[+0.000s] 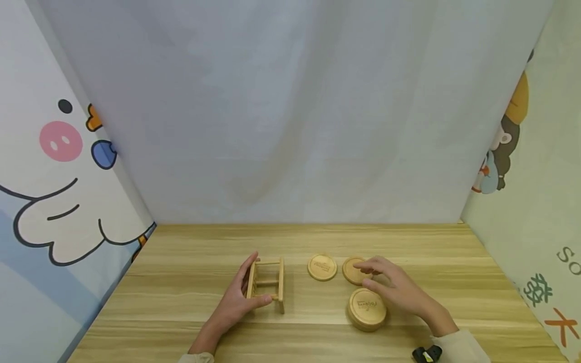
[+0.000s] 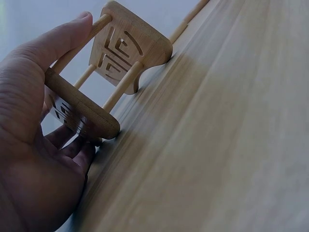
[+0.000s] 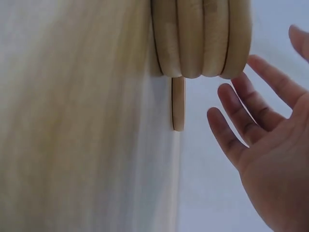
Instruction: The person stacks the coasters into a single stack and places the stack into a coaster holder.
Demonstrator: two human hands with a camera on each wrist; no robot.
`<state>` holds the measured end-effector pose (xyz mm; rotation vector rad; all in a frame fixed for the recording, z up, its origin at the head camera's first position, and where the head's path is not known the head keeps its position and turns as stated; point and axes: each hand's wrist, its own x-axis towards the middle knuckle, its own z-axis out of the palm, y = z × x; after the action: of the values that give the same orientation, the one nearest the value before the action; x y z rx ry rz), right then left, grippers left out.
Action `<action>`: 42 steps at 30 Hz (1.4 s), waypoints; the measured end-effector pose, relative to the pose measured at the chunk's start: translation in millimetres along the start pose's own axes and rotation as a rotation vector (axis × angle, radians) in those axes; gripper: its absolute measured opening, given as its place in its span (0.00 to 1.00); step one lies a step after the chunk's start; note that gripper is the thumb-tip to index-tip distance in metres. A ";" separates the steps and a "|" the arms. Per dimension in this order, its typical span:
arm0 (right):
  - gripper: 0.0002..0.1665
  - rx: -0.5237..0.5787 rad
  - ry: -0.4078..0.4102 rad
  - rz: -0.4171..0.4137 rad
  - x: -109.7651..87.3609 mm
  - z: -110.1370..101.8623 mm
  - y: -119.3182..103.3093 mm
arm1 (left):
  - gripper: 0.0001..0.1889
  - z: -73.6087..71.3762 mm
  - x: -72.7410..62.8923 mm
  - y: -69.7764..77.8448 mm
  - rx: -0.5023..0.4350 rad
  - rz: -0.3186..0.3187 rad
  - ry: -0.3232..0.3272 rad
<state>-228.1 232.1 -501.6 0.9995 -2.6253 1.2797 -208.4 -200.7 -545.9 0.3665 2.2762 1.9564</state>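
My left hand (image 1: 237, 296) grips a small wooden coaster rack (image 1: 267, 283) by its near side panel. The thumb lies along a top rod, and the fingers go round the carved panel (image 2: 77, 113) in the left wrist view. My right hand (image 1: 394, 285) hovers with loosely extended fingers over a round wooden coaster (image 1: 351, 272), partly covering it in the head view. Just in front sits a stack of several coasters (image 1: 367, 308), engraved on top. In the right wrist view the fingers (image 3: 245, 128) are spread beside that stack (image 3: 203, 38), holding nothing.
Another engraved coaster (image 1: 322, 267) lies flat between the rack and the right hand. Everything stands on a wood-grain table (image 1: 195, 247). A pale curtain (image 1: 290, 126) hangs behind it, with printed cartoon panels on the left and right sides.
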 end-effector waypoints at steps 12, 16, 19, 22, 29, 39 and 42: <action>0.20 -0.087 0.094 -0.025 9.1 1.6 6.4 | 0.58 0.7 -0.8 0.5 -0.024 -0.010 0.001; 0.21 -0.116 0.144 -0.016 9.0 1.8 8.2 | 0.59 0.4 -1.1 0.1 -0.018 -0.010 0.008; 0.23 -0.139 0.167 -0.022 9.5 1.8 11.4 | 0.59 0.3 -1.1 0.1 -0.018 -0.009 0.012; 0.24 -0.166 0.179 -0.030 10.7 1.2 14.5 | 0.59 0.4 -0.7 0.3 -0.019 -0.006 0.010; 0.27 -0.221 0.147 0.014 16.2 0.5 16.9 | 0.59 0.1 -1.0 0.3 -0.025 -0.002 0.010; 0.32 -0.237 0.102 0.081 25.0 0.9 16.8 | 0.59 0.7 -1.2 1.7 -0.021 -0.007 0.018; 0.33 -0.248 0.099 0.095 27.3 2.1 17.1 | 0.59 0.8 -1.1 1.6 -0.016 -0.006 0.021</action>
<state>-259.0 223.9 -506.1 0.7626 -2.6977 0.9592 -207.0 -200.0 -544.5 0.3387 2.2701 1.9841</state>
